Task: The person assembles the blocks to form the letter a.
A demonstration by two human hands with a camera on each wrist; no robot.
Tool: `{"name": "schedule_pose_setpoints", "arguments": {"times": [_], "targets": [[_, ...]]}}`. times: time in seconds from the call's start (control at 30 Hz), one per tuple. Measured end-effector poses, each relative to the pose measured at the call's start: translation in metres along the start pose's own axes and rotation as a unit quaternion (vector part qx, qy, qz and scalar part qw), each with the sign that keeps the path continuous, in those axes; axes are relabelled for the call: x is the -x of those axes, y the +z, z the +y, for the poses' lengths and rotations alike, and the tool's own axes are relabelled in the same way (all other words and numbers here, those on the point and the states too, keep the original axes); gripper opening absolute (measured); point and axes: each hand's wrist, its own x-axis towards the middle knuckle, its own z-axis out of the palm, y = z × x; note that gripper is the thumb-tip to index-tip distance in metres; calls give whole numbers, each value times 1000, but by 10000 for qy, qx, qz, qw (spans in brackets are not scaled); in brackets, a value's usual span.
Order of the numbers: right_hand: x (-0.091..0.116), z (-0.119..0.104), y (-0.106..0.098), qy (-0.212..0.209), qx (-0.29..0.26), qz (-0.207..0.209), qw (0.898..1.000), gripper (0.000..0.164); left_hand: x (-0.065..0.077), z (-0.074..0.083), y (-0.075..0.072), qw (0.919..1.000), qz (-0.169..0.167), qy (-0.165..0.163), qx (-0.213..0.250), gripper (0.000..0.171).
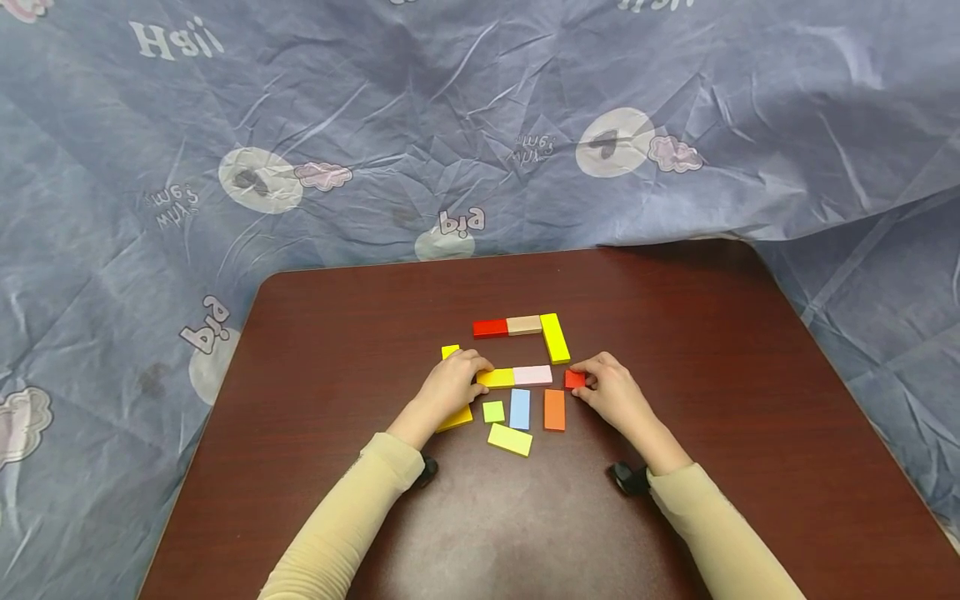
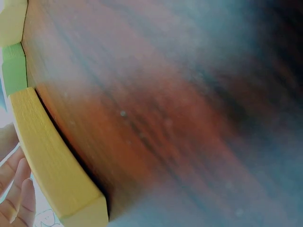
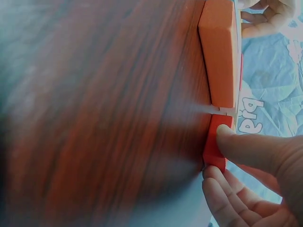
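My right hand pinches a small red block between thumb and fingers, at the right end of the middle row. In the right wrist view the thumb lies on one face of this red block, with fingertips at its lower end. My left hand pinches the left end of a golden-yellow block. A pale pink block adjoins that block's right end; a small gap separates pink from red. Under the left forearm's inner side, another yellow block is partly covered.
Behind, a red block, a beige block and a bright yellow block meet in a corner. Nearer lie blue, orange, small lime and pale yellow blocks on the brown table.
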Motion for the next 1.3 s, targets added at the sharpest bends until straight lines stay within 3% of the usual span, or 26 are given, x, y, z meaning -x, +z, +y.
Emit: {"name": "schedule_pose_setpoints", "arguments": {"times": [0.43, 0.93, 1.2, 1.3], "targets": [[-10, -7, 10, 96, -148, 184, 9997, 27, -2, 2, 1, 9999, -80, -100, -6, 31], [-14, -11, 15, 120, -442, 429, 9980, 34, -3, 2, 3, 9998, -55, -146, 82, 32], [-17, -11, 17, 749, -514, 296, 9954, 64, -3, 1, 2, 9993, -73, -260, 251, 37], [-18, -11, 18, 778, -479, 186, 9956, 72, -3, 1, 3, 9991, -55, -283, 309, 38]]}}
